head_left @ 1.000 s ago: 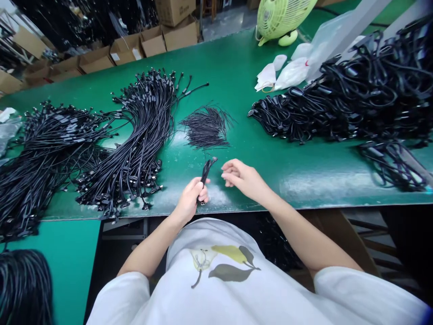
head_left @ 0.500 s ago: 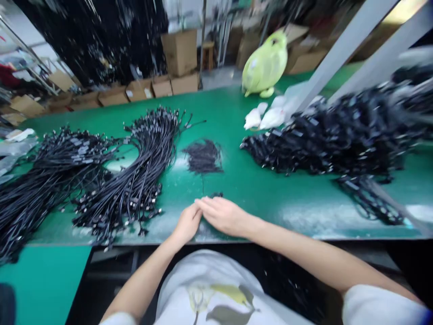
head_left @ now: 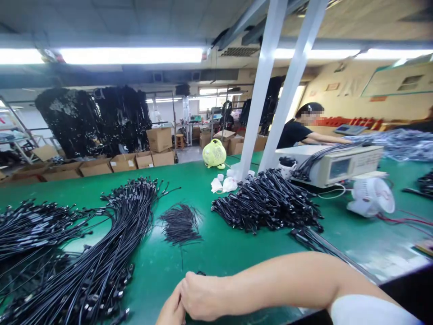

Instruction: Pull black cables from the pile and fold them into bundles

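Observation:
At the bottom middle, my right hand is closed in a fist against my left hand. A small dark bit of what looks like a black cable sticks out past the right hand's knuckles. The left fingers are closed too and mostly hidden; what they grip cannot be seen. Just beyond the hands lies a pile of short thin black ties. To the left, a long bundle of loose black cables with connector ends is spread out. Coiled black cables are heaped to the right.
Another cable bundle lies far left on the green table. A yellow-green appliance, white crumpled pieces and white posts stand beyond. A boxy instrument, a small white fan and a co-worker are at right.
My view has tilted up, so the hands now sit lower in the picture and the room beyond shows. The hands remain together, the right one now looking more tightly curled.

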A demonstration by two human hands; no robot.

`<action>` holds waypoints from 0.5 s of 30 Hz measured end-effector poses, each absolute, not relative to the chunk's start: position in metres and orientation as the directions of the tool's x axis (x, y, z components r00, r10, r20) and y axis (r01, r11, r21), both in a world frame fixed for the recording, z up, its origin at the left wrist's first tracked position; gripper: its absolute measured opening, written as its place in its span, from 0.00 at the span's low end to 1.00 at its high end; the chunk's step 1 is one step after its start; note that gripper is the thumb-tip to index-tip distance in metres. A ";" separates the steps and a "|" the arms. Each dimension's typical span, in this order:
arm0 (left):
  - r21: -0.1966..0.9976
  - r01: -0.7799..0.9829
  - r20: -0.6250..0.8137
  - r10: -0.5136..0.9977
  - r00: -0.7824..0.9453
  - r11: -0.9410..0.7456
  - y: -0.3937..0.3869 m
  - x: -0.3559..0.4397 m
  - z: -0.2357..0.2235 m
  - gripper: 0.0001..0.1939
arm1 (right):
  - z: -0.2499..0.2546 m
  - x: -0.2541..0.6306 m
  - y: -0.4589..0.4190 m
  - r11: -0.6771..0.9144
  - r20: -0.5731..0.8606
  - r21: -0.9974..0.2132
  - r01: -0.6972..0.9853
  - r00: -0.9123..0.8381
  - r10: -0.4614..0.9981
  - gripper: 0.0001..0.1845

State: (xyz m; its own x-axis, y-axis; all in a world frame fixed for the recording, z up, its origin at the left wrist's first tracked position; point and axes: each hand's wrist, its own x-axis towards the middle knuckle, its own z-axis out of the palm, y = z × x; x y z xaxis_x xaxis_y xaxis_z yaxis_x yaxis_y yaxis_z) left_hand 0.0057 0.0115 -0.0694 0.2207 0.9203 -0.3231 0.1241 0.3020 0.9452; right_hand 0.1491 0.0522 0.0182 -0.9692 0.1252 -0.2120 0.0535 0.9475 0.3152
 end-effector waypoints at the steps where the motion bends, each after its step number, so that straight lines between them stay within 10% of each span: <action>1: 0.945 0.100 -0.326 0.914 0.240 0.310 0.013 0.005 -0.068 0.30 | 0.018 0.148 0.057 0.960 -0.269 0.257 0.108 -0.946 0.179 0.07; 5: 0.933 -0.242 -0.234 0.960 0.153 0.266 0.025 0.004 -0.063 0.24 | 0.017 0.145 0.074 0.850 -0.140 0.048 0.525 -0.839 0.527 0.11; 8: 0.836 -0.465 -0.291 0.954 0.077 0.292 0.037 0.006 -0.053 0.20 | 0.008 0.138 0.075 0.649 0.107 -0.349 0.676 -0.659 0.744 0.12; 11: 0.837 -0.462 -0.309 0.950 0.043 0.294 0.047 0.001 -0.036 0.21 | -0.008 0.130 0.070 0.280 0.055 -0.844 0.457 -0.446 0.893 0.11; 15: 0.959 -0.137 -0.242 0.969 0.057 0.247 0.047 -0.017 -0.016 0.19 | -0.019 0.137 0.073 -0.069 -0.140 -0.984 0.166 -0.467 0.873 0.10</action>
State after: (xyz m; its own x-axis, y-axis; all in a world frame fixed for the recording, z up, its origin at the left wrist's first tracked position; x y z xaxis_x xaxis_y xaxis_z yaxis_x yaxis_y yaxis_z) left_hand -0.0166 0.0472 -0.0155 0.0568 0.9687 -0.2418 -0.1366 0.2474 0.9592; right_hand 0.1370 0.0729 -0.0186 -0.4669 0.8731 -0.1402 0.1664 -0.0690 -0.9836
